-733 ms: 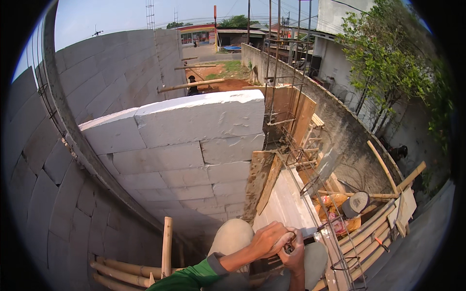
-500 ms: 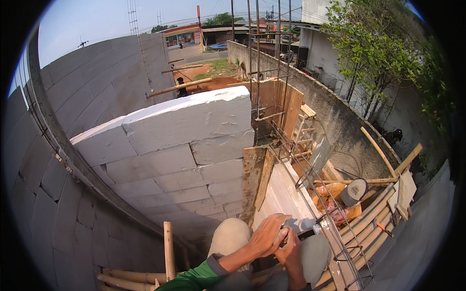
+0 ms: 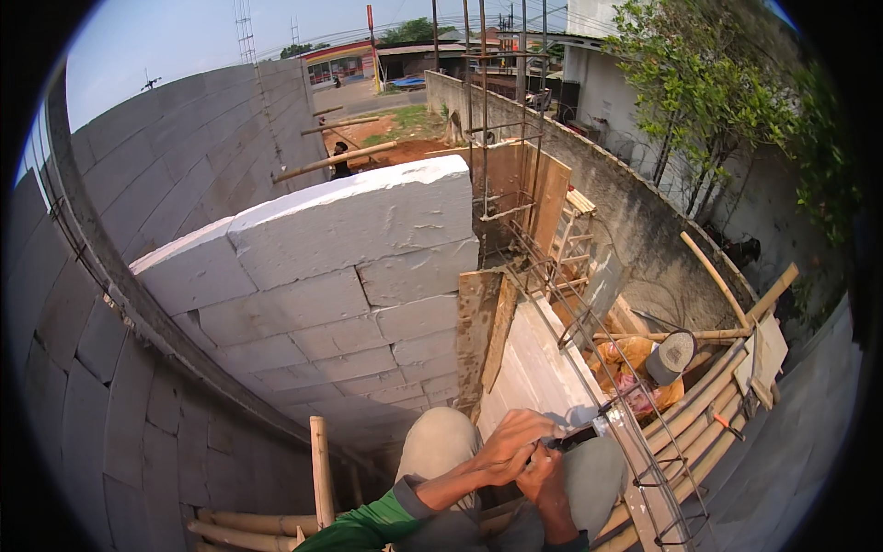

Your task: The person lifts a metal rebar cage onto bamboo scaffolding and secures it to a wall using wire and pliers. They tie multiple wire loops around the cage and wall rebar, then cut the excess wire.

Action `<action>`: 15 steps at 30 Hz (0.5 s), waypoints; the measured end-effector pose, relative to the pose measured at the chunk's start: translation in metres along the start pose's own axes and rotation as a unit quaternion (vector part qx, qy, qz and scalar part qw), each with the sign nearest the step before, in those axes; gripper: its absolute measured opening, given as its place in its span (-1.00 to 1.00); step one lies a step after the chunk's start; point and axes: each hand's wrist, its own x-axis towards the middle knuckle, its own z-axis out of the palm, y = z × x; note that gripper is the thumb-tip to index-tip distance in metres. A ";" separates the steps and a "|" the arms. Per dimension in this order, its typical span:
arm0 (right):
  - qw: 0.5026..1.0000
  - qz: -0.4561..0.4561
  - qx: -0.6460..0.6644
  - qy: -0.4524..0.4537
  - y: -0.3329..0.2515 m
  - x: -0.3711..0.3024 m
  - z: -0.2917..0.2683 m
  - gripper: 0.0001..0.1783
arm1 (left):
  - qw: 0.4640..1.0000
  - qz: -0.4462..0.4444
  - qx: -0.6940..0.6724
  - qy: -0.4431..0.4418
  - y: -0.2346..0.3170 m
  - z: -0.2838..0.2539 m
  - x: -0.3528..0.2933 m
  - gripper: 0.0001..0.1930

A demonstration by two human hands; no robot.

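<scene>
Over my knees, my left hand and my right hand meet, fingers curled and pressed together. A narrow dark tool sticks out from between them to the right, toward the steel bars; its kind is unclear. My right hand is closed round its near end. My left hand is closed too, lying against the right one, and what its fingers pinch is hidden. Just beyond the hands is the top of a pale block wall. A long cage of thin steel bars runs along its right side.
A light block wall rises ahead, with wooden boards at its end. Bamboo poles lie at the right, near a grey bucket and an orange sack. Upright steel bars stand ahead. A bamboo post rises at my left.
Both hands have shifted slightly, the left tilting lower over the right. More of the dark tool shows to the right. The view has moved a little.
</scene>
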 end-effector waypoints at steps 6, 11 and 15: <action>0.917 0.150 0.345 -0.133 0.028 -0.007 -0.009 -0.73 | 0.963 -0.214 -0.133 -0.097 0.025 -0.006 0.018 -0.56; 0.903 0.139 0.403 -0.048 -0.006 0.007 -0.018 -0.65 | 0.908 -0.280 -0.299 -0.093 0.013 -0.020 0.009 -0.67; 0.989 0.009 0.147 0.015 -0.007 0.006 -0.027 -0.58 | 0.916 -0.303 -0.260 0.039 0.012 -0.021 0.001 -0.74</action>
